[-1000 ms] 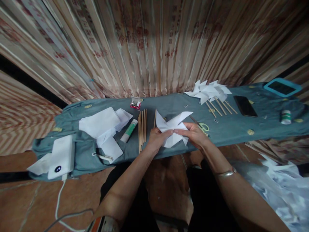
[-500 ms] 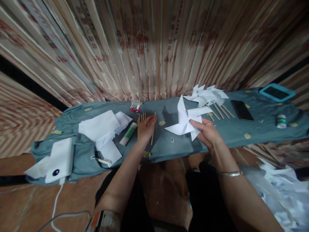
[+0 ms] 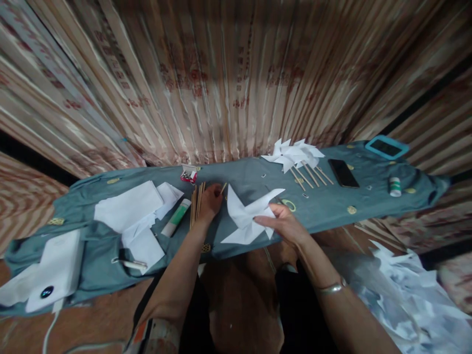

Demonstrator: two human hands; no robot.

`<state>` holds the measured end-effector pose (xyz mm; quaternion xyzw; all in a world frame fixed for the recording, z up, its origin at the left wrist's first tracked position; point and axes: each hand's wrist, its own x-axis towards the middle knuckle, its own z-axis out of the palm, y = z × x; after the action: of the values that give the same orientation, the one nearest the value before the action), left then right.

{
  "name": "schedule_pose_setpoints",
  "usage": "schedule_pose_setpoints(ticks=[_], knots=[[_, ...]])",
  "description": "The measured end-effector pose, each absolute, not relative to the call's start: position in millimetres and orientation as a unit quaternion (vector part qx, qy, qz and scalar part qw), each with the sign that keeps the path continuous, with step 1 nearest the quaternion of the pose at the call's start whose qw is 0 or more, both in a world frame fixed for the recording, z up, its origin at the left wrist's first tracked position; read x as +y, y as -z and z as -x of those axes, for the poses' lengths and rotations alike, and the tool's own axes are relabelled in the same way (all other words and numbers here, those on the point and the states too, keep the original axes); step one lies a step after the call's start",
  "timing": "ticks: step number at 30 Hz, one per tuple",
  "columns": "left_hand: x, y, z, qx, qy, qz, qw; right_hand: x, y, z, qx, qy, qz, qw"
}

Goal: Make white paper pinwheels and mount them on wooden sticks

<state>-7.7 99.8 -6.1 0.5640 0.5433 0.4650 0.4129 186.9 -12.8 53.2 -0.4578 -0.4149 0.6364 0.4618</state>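
Observation:
My right hand (image 3: 285, 223) pinches a white paper pinwheel (image 3: 248, 221) near its centre and holds it over the middle of the cloth-covered table (image 3: 243, 174). Closed around a thin wooden stick (image 3: 223, 188), my left hand (image 3: 211, 199) is just left of the pinwheel; only the stick's tip shows past the fingers. Several more wooden sticks (image 3: 194, 209) lie side by side against that hand's left side. A green and white glue stick (image 3: 177, 217) rests beyond them. Behind the right hand, several pinwheels on sticks (image 3: 291, 155) overlap on the table.
A small red box of metal pins (image 3: 189, 174) stands at the back. White paper sheets (image 3: 129, 204) and a white power bank (image 3: 55, 270) are left. A black phone (image 3: 342, 173), a blue-framed device (image 3: 387, 147) and a small tube (image 3: 395, 187) sit right. A bag of paper pinwheels (image 3: 409, 290) stands below.
My left hand has picked up the separate wooden stick. The pinwheel in my right hand has moved lower and closer to my left hand. The whole view has shifted.

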Motion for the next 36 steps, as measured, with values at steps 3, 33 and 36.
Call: schedule_pose_setpoints(ticks=[3, 33, 36], knots=[[80.9, -11.7, -7.1, 0.492, -0.478, -0.46, 0.564, -21.4, -50.3, -184.1, -0.491, -0.577, 0.475, 0.448], [2.0, -55.3, -25.4, 0.337, -0.459, -0.466, 0.677, -63.3, -75.3, -190.3, -0.755, -0.015, 0.443, 0.483], [3.1, -50.5, -24.0, 0.324, -0.455, -0.491, 0.669, -64.5, -76.8, -191.0, -0.761, -0.006, 0.438, 0.479]])
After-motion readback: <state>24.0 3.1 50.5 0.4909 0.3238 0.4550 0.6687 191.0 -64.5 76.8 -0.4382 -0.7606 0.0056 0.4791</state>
